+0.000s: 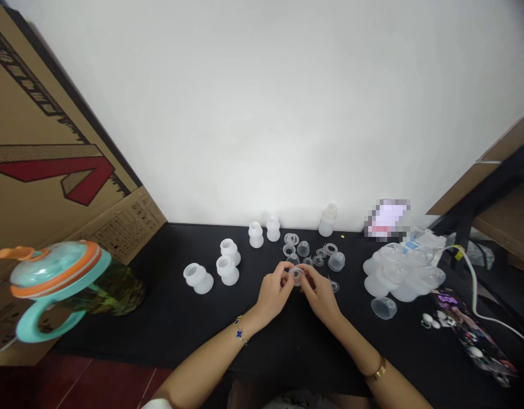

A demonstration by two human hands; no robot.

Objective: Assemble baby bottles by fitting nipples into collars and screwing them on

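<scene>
Above the middle of the black table, my left hand [275, 292] and my right hand [322, 295] both pinch a clear bottle collar ring [296, 275] from either side. My fingertips cover part of it, so whether a nipple sits inside is unclear. Just behind my fingers lie several loose clear parts, among them a domed cap [336, 261], a flat ring [330, 249] and a small nipple [318, 260]. To the left stand several white open-necked bottles, one of them a tilted-looking bottle [198, 278] nearest the front. Against the wall stands a bottle [328, 220] with its top on.
At the right is a cluster of capped bottles [400, 272], with a loose clear cap [384, 307] before it. A phone [474, 335], a white cable [474, 289] and a blurred-out screen [387, 218] lie beyond. A turquoise-lidded jug [61, 272] and a cardboard box [53, 130] occupy the left.
</scene>
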